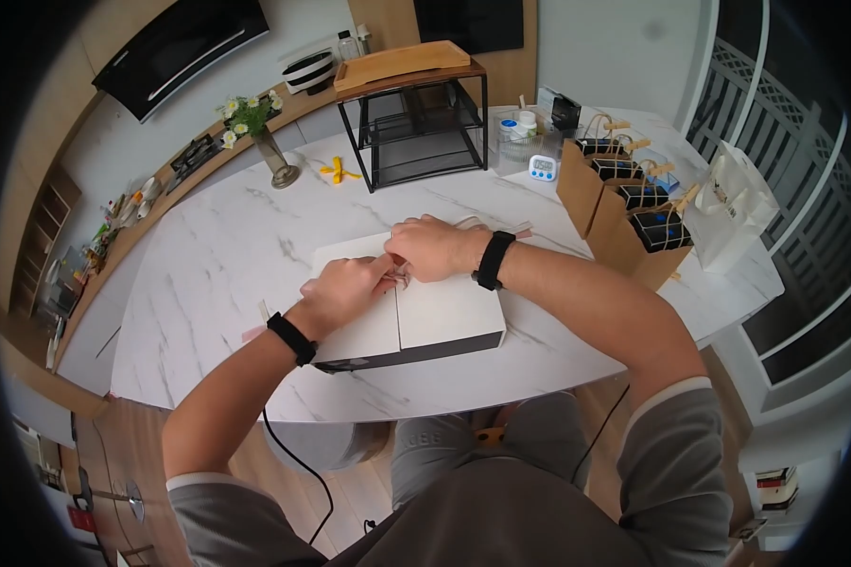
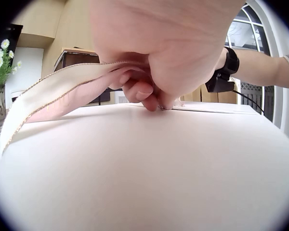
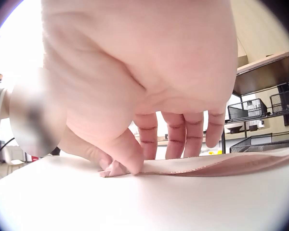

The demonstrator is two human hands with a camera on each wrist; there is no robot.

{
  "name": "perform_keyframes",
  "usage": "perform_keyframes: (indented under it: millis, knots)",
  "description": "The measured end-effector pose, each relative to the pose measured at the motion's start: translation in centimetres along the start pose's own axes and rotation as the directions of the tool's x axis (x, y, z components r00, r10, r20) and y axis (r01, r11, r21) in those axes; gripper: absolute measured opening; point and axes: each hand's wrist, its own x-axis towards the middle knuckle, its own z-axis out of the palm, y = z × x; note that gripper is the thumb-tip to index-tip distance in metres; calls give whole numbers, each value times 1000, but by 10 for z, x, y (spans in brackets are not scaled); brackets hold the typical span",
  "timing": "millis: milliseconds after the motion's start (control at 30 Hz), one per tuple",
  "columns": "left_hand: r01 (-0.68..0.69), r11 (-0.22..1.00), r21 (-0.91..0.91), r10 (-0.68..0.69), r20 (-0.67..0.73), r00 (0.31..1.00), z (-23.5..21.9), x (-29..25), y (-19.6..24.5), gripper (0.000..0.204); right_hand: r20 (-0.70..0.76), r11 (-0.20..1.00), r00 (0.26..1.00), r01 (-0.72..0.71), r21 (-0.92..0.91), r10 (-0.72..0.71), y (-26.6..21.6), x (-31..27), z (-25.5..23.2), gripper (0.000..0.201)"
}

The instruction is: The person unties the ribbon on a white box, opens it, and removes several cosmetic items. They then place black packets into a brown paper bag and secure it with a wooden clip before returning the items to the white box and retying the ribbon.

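A white box (image 1: 449,317) with a dark front side lies on the marble-patterned table, a seam running across its top. Both hands meet over the middle of its lid, at a pale pink ribbon. My left hand (image 1: 343,288) has its fingers curled round the ribbon (image 2: 62,91), whose gold-edged tail trails out over the box's left side. Close against it, my right hand (image 1: 432,248) pinches the ribbon near a small bunched knot (image 3: 114,169), thumb low on the lid. From there another ribbon tail (image 3: 231,166) stretches off to the right.
Behind the box stands a black wire rack (image 1: 411,123) with a wooden tray on top. Several brown paper bags (image 1: 624,213) line the right side, beside a white bag (image 1: 733,208). A timer (image 1: 542,168), a flower vase (image 1: 279,165) and yellow pieces (image 1: 338,171) sit farther back.
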Motion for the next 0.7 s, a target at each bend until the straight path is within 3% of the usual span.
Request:
perform_keyframes:
  millis: [67,133,233,300,467,533,633,700]
  knots:
    - [53,997,-49,-52,16,999,-4,-5,2,15,72,1000,997,-7,4,6,0,4,1,16]
    - [106,989,-100,-103,34,994,-4,-10,-1,15,81,970,994,-94,224,78,2,2,3,8]
    - [165,949,-267,-170,7,986,-2,-15,-8,13,90,914,987,-154,376,130,3,0,-4,13]
    - [259,874,-410,-248,80,965,-7,-15,-7,13,91,910,984,-177,375,154,2,-3,0,12]
    - [313,847,-429,-275,150,950,-7,-18,-15,12,101,923,979,-199,330,175,5,-16,13,12]
    - [329,834,-444,-287,160,944,-10,-20,-17,12,43,928,983,-184,324,180,6,-17,20,14]
    - [306,844,-440,-265,153,952,-15,-20,-18,12,85,927,973,-232,294,217,1,-23,13,15]
    - [163,930,-329,-143,86,986,-18,-22,-20,13,101,933,964,-262,247,244,-2,-25,8,16]
